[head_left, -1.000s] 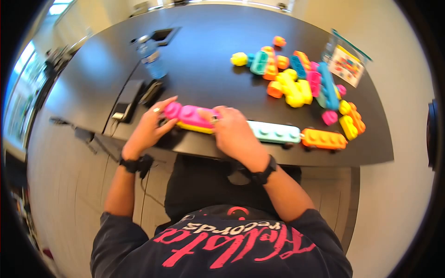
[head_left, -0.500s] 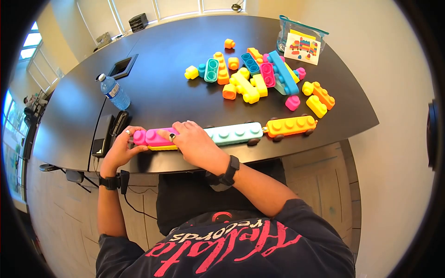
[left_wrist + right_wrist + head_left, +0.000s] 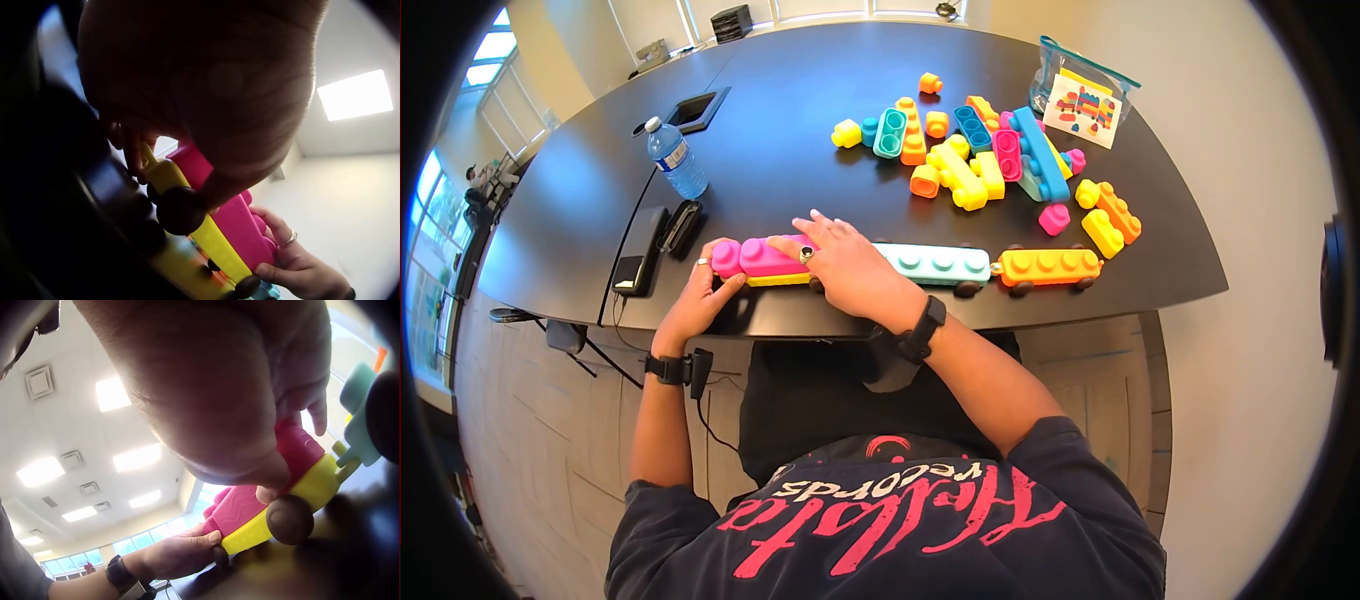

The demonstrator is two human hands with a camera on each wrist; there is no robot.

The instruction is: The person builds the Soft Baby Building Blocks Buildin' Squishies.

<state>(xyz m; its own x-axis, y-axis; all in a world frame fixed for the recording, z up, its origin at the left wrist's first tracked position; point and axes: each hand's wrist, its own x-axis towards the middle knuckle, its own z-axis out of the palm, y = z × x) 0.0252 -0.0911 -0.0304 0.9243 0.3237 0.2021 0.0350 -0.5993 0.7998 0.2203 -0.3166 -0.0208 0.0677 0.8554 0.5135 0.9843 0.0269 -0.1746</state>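
A pink toy block (image 3: 772, 258) with round studs sits on a yellow wheeled base (image 3: 778, 281) near the table's front edge. My left hand (image 3: 690, 308) grips its left end, thumb on the near side. At the right end, my right hand (image 3: 855, 265) holds the same block with the thumb low on its side, while other fingers stretch away over it. In the right wrist view, a dark wheel (image 3: 290, 520) shows under the yellow base. To the right follow a pale mint wagon (image 3: 940, 264), partly hidden by my right hand, and an orange wagon (image 3: 1050, 266), hooked in line.
Behind the wagons lies a loose pile of colourful blocks (image 3: 960, 175). A clear zip bag (image 3: 1055, 70) with a picture card (image 3: 1083, 108) stands at the back right. On the left are a water bottle (image 3: 677, 160), a dark case (image 3: 680, 228) and a black box (image 3: 640, 245).
The head view has shifted. Both hands stay at the pink block's ends, and some right fingers have lifted and spread away from it.
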